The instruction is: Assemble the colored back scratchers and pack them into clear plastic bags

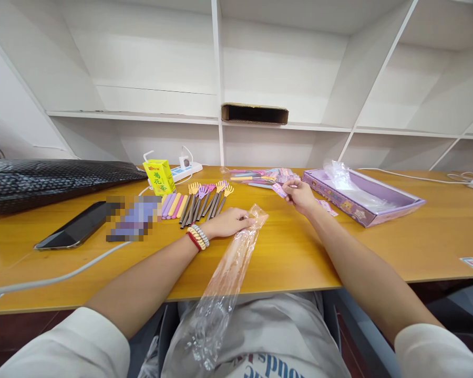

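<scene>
My left hand (pixel 227 222) rests on the yellow wooden table (pixel 378 247), fingers closed on the open mouth of a long clear plastic sleeve (pixel 228 270) that trails over the front edge into my lap. My right hand (pixel 300 196) is farther back, pinching a small pink card (pixel 279 190). A row of hand-shaped pens (pixel 205 202) in yellow and purple lies just left of my left hand, next to pastel sticks (pixel 173 205). Packed pens in sleeves (pixel 256 177) lie behind my right hand.
A purple box lid (pixel 394 207) holding crumpled plastic sits at right. A yellow drink carton (pixel 160 177), a power strip (pixel 185 169), a black phone (pixel 75 227), a black woven mat (pixel 51 181) and a grey cable (pixel 63 274) lie at left. White shelves rise behind.
</scene>
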The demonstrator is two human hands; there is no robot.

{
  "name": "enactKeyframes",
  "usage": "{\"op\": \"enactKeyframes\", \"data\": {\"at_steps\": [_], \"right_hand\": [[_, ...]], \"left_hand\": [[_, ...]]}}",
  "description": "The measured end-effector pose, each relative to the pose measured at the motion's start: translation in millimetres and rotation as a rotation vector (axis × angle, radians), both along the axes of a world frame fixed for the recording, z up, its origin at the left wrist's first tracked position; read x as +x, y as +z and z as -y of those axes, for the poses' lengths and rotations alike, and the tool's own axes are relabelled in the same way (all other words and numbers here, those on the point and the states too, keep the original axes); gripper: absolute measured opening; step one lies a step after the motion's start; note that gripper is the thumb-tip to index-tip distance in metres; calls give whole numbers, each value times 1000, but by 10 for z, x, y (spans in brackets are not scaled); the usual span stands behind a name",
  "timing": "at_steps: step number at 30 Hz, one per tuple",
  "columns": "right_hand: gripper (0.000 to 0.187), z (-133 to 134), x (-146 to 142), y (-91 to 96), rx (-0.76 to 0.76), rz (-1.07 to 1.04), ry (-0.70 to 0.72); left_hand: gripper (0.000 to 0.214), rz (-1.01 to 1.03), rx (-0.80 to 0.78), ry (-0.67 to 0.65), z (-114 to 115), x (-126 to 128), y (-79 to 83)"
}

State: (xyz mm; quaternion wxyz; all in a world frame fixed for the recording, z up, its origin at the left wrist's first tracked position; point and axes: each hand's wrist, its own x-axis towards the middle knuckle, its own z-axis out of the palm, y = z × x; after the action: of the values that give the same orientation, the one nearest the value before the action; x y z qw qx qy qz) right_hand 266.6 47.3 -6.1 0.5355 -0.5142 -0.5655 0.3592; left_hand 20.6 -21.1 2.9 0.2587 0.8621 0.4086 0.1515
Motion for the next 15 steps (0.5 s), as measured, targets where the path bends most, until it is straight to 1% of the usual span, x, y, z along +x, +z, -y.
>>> {"op": "enactKeyframes", "data": {"at_steps": [3,5,7,9,11,12,13,15], "right_hand": [[25,24,-22,51,-78,-304,80],[29,27,-21,74,-66,-408,97],[33,11,6,89,-23,-455,56],[36,-20,70,106,14,-455,-36],[31,-56,177,132,9,-399,-134],[26,-72,245,146,-5,-335,-176],[22,-86,322,160,-22,-236,-217],[14,-109,489,178,-55,81,-299]], "left_hand": [[41,-5,7,-1,-5,-1,-5],[41,-7,18,-2,-6,-2,-8],[41,-12,27,-5,-4,-4,-6],[41,-14,34,-6,1,-6,0],[41,-16,41,-5,5,-7,5],[40,-18,45,-2,6,-8,6],[40,-20,47,0,6,-8,6],[40,-24,53,-2,5,-9,4]]}}
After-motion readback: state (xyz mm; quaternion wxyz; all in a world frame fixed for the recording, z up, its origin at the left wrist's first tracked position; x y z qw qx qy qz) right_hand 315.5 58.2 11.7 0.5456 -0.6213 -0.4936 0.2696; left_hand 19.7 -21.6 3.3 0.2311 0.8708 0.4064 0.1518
